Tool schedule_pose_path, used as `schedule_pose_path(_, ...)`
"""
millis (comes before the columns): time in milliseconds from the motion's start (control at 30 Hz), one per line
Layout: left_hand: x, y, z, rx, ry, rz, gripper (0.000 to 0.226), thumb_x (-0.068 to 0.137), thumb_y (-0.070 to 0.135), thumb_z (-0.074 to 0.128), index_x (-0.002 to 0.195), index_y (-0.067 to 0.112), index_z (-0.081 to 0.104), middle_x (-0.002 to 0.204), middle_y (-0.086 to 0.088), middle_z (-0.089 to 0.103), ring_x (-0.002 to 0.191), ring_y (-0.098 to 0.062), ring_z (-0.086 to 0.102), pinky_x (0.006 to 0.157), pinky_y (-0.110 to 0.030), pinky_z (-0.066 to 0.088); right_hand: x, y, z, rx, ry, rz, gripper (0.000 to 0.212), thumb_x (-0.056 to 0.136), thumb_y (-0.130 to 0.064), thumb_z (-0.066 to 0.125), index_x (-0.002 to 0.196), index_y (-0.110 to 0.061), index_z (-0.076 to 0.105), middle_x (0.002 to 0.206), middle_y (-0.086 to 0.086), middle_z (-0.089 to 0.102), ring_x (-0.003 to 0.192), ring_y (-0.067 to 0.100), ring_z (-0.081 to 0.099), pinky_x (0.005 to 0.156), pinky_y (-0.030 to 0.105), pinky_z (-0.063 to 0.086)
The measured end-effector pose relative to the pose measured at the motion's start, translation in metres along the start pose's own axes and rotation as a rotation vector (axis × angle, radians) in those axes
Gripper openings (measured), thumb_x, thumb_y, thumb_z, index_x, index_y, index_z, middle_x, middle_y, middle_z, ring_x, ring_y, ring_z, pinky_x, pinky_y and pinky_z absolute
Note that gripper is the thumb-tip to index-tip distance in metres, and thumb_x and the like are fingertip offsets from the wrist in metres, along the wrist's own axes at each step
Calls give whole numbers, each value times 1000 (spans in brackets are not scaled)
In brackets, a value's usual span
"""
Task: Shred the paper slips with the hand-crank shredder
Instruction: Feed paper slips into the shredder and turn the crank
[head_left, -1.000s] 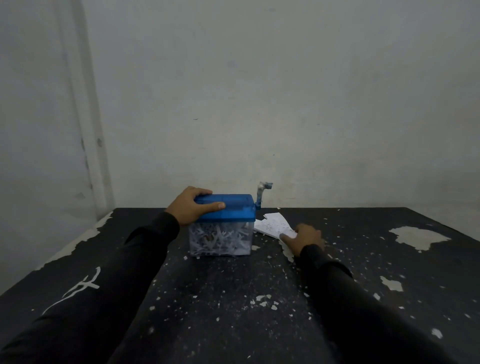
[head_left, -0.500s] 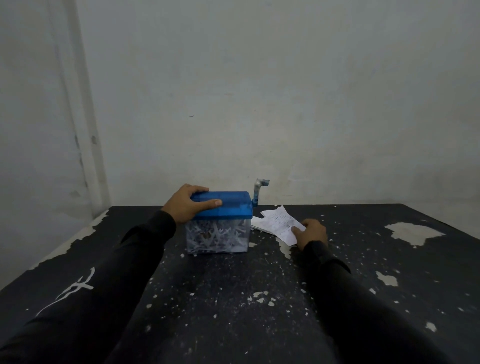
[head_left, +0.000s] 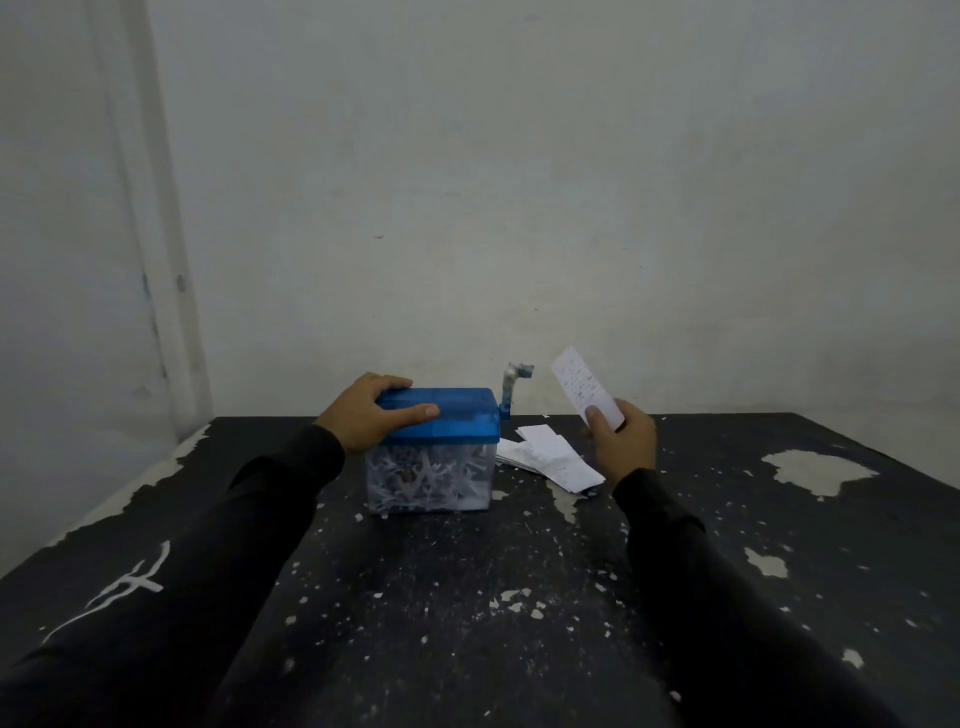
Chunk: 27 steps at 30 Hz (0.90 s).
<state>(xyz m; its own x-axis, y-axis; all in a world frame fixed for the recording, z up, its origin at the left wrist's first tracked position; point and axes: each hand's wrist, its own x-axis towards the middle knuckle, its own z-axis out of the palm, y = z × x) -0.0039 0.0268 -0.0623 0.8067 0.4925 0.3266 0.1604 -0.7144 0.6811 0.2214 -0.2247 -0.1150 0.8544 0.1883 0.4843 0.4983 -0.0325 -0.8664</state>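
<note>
The hand-crank shredder (head_left: 441, 447) stands mid-table: a blue lid over a clear bin packed with white shreds. Its grey crank handle (head_left: 514, 384) sticks up at the lid's right end. My left hand (head_left: 369, 415) grips the lid's left end, thumb across the near edge. To the right of the shredder, my right hand (head_left: 621, 441) is raised off the table and pinches one white paper slip (head_left: 584, 387), which stands upright. A small pile of paper slips (head_left: 550, 457) lies on the table between the shredder and my right hand.
The black table (head_left: 467, 597) has chipped paint, with pale bare patches at the right (head_left: 815, 467) and small white flecks all over. A plain pale wall (head_left: 519, 208) rises directly behind the table's far edge.
My right hand, which rested on the slip pile, has picked one slip up and lifted it off the table. My left hand stays on the shredder lid.
</note>
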Motion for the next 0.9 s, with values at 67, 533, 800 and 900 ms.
schedule_pose_path(67,0,2,-2,85,-3,-20,107,64,87,66,147,21,51,146,-4,51,128,-22,52,104,-33,42,0,-21,-2,110,11,-65,8,96,-10,63,100,-5,68,85,9,73,68,21,71,57,31,59)
schedule_pose_path(533,9,63,-17,97,259,376,69,87,42,78,148,29,47,130,7,51,112,-12,49,88,-22,40,20,-114,8,3,-362,-438,10,86,-2,72,95,-4,68,93,8,74,77,15,70,65,30,61)
schedule_pose_path(800,16,38,-24,9,189,248,11,97,18,69,96,12,77,92,0,76,79,-5,69,71,-22,52,30,-145,57,-179,-506,-542,27,85,-9,75,110,-8,67,101,6,72,78,20,67,72,27,58)
schedule_pose_path(900,14,19,-22,-195,263,133,4,96,14,70,97,10,73,94,-1,74,85,-9,70,76,-25,58,27,-133,59,-192,-363,-552,21,87,-14,72,108,-11,68,97,0,71,79,19,62,73,26,51)
